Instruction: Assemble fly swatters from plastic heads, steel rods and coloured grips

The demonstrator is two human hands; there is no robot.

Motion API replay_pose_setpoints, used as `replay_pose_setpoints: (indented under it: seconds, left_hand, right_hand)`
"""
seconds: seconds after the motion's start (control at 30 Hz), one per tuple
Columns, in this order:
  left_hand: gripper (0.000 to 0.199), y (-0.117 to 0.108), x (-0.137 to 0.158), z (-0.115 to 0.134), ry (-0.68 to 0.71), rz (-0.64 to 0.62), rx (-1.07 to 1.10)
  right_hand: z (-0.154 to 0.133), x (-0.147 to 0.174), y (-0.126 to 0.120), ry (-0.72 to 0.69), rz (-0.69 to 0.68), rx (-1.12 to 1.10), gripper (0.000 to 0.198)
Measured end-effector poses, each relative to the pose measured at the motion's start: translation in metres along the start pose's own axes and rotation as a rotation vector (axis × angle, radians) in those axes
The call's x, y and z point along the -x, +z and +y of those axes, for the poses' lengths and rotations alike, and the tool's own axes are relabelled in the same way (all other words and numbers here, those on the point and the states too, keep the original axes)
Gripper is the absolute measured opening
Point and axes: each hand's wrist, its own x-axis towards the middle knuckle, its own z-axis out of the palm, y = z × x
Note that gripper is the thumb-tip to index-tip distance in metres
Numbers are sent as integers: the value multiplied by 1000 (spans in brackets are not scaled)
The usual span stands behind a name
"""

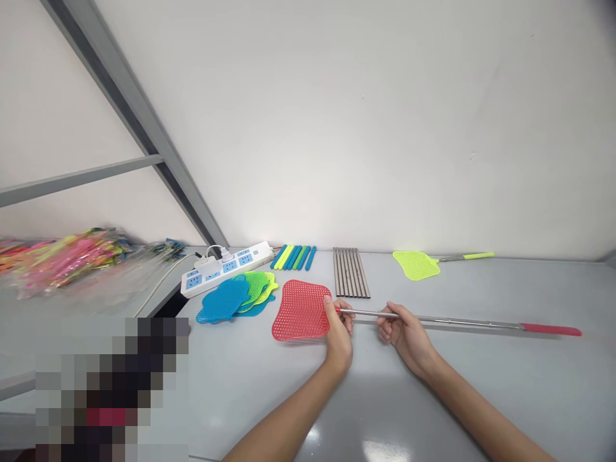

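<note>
red telescopic fly swatter (433, 318) held over tabletop (553, 385), l. hand (339, 333) pinching neck (338, 310), r. hand (407, 337) lightly gripping metal shaft (466, 321); prob. light, slick-shafted, mesh head (302, 310) flexible, best held @ neck or handle (553, 330).

Slim silver metal tubes (352, 273): behind red perforated plastic swatter (302, 312)
Lime perforated plastic swatter (416, 265): right of tubes

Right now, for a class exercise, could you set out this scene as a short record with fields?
Left grip: at the neck of the red swatter, thumb on its mesh
Right grip: on its metal rod
Red handle: at the rod's right end
Loose heads: overlapping pile; blue, green, yellow
Coloured sticks: side by side
Metal tubes: in a row
Yellow swatter: farther back, right
Power strip: white, behind the pile
</note>
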Motion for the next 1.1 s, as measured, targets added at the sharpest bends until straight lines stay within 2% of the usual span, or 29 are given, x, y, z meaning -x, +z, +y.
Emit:
replay_pose_setpoints:
  seconds: [0.17, 0.27, 0.43, 0.9, 1.1]
  left_hand:
    - [50, 0, -5, -6, -7, -44, -40]
    - [51, -3, -7, -5, -38, -156, -78]
    - [51, -7, -10, -5, -40, -309, -84]
    - [50, -7, -15, -11, -79, -190, -39]
    - [51, -7, -17, -15, -83, -207, -18]
  right_hand:
    - [5, -4, 3, -111, 4, -39, 39]
    - [7, -3, 5, -167, -27, -34, 43]
    - [7, -3, 9, -193, 9, -22, 48]
    - [20, -24, 27, -202, -6, -47, 48]
    - [17, -27, 28, -176, -15, -76, 48]
